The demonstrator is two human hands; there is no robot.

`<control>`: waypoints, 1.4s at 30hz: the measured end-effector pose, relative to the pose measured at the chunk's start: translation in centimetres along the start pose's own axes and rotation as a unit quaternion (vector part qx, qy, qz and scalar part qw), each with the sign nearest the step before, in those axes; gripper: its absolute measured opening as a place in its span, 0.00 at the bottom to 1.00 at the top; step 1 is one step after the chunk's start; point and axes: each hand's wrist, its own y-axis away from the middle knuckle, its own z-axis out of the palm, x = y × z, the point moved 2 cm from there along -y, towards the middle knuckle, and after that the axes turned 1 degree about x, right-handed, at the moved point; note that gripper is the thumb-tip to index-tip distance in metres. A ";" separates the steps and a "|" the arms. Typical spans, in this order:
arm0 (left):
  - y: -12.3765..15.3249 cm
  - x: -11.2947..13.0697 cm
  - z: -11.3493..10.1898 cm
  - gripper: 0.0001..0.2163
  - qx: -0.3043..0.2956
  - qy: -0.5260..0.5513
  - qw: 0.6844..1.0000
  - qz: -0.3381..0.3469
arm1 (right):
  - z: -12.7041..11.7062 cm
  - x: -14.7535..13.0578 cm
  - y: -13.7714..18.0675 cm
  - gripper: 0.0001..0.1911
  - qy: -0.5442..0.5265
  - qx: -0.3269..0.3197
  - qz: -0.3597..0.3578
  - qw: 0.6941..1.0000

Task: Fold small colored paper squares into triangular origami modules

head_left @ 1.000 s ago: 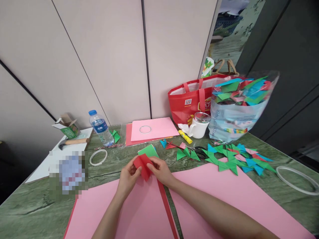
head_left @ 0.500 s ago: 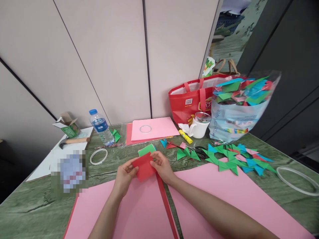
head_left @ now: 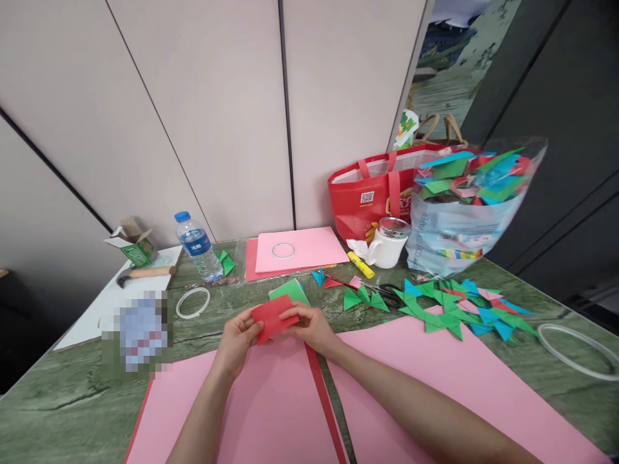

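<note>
Both of my hands hold a small red paper sheet [head_left: 271, 317] just above the table's middle. My left hand [head_left: 235, 341] pinches its left edge and my right hand [head_left: 308, 327] pinches its right edge, fingers closed on it. A green paper square [head_left: 291, 291] lies on the table right behind the red sheet. Under my forearms lie large pink paper sheets [head_left: 435, 380], with a red strip [head_left: 322, 399] running between them.
Several folded paper triangles [head_left: 454, 306] lie at the right, near black scissors [head_left: 389, 290], a yellow glue stick [head_left: 360, 265], a white mug [head_left: 387, 248], a clear bag of folded pieces [head_left: 459, 212] and a red tote [head_left: 367, 196]. A water bottle [head_left: 196, 248], tape ring [head_left: 192, 303] and hammer [head_left: 142, 274] are at the left.
The red sheet has been opened from a folded, tilted shape into a flatter piece, held a little higher and further from me. Both hands stayed on it.
</note>
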 end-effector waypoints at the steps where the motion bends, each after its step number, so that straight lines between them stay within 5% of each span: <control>1: 0.2 0.1 0.3 0.20 -0.014 -0.003 1.000 -0.001 | -0.1 -0.2 0.0 0.09 0.012 0.021 -0.004 1.000; 7: 0.7 0.3 2.1 0.26 -0.106 0.014 0.991 0.076 | -0.4 -0.5 -0.2 0.09 0.000 0.105 0.028 0.994; 12: 0.2 -0.9 2.1 0.20 0.022 -0.034 0.996 0.079 | 0.0 -0.1 0.0 0.20 -0.057 0.107 0.040 0.992; 15: 0.1 -1.2 2.1 0.17 0.041 -0.033 0.996 0.078 | 0.1 0.0 0.1 0.28 -0.071 0.095 0.035 0.992; 20: 0.0 -1.5 2.0 0.13 0.054 -0.043 0.994 0.079 | 0.0 -0.1 0.2 0.16 -0.031 0.087 0.040 0.995; 33: 0.1 -2.1 1.9 0.11 0.025 0.066 0.996 0.058 | 0.1 -0.5 0.5 0.12 0.002 0.081 0.037 0.996; 42: 0.3 -1.9 2.1 0.10 0.063 0.046 0.996 0.053 | 0.1 -0.5 0.6 0.07 0.110 0.088 -0.001 0.990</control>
